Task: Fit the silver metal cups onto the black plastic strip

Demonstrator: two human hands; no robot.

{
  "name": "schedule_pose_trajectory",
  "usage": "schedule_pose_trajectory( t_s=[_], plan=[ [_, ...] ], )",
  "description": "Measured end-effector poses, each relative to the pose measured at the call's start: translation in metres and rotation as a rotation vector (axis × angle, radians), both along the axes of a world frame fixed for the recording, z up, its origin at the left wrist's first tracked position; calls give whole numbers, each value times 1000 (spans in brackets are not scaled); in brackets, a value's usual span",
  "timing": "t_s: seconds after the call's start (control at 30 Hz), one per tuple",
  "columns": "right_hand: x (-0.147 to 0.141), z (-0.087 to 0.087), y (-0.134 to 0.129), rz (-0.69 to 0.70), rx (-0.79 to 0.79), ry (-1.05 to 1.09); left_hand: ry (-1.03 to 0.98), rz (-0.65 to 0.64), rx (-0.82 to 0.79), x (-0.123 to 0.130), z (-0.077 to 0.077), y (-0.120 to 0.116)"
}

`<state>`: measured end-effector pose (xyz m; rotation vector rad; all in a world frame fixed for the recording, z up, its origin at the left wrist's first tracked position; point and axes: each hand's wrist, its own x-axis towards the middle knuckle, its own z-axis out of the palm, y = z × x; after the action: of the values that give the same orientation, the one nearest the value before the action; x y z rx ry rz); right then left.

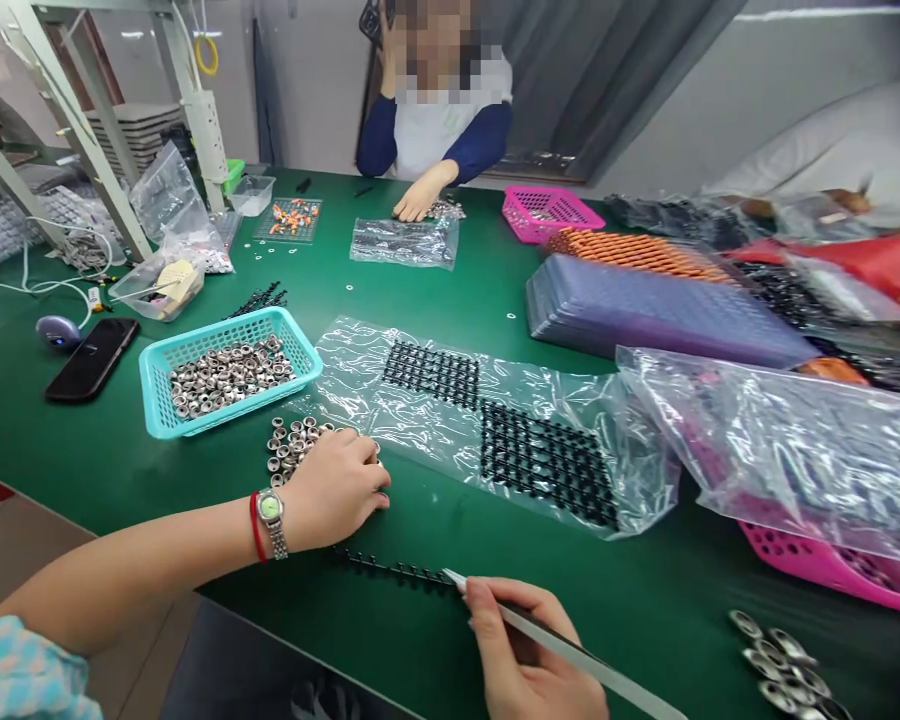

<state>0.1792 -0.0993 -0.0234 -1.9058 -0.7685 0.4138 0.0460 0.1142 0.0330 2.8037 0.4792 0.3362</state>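
Observation:
My left hand (pixel 337 490), with a watch (pixel 271 508) and a red band at its wrist, reaches over a loose pile of small silvery metal cups (pixel 283 450). Its fingers are curled down and closed; what they hold, if anything, is hidden. My right hand (pixel 529 650) grips metal tweezers (pixel 562 645) like a pen. Their tips meet the right end of a thin black studded strip (pixel 397 570) lying near the table's front edge. Beyond, rows of similar black strips (pixel 544 460) rest on a clear plastic bag (pixel 360 360).
A turquoise basket (pixel 150 390) of metal cups stands at left, beside a phone (pixel 94 360). Stacked clear trays (pixel 645 310), filled bags (pixel 802 450) and a pink basket (pixel 832 570) crowd the right. Across the table (pixel 435 310) sits another person (pixel 435 130). More metal parts (pixel 780 660) lie front right.

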Motion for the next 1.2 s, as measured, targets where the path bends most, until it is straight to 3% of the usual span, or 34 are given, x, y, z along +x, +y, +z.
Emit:
schedule_pose_trajectory(
  t_s=[0.17,0.33,0.4,0.63,0.9,1.2],
  plan=[
    [-1,-6,4,-1,-20,-25,-7,-107,-10,0,-1,-5],
    [-4,-2,7,-5,17,-153,-110,-447,-100,-9,-12,-29],
    [-5,2,9,0,15,-197,-162,-527,-143,-12,-21,-34],
    [-8,6,11,9,31,-343,-223,-499,-260,-11,-34,-34],
    [-7,7,11,85,86,-436,-289,-508,-146,-11,-38,-40],
    [-8,-2,8,266,267,-653,-261,-526,-124,-12,-34,-37]
  ],
)
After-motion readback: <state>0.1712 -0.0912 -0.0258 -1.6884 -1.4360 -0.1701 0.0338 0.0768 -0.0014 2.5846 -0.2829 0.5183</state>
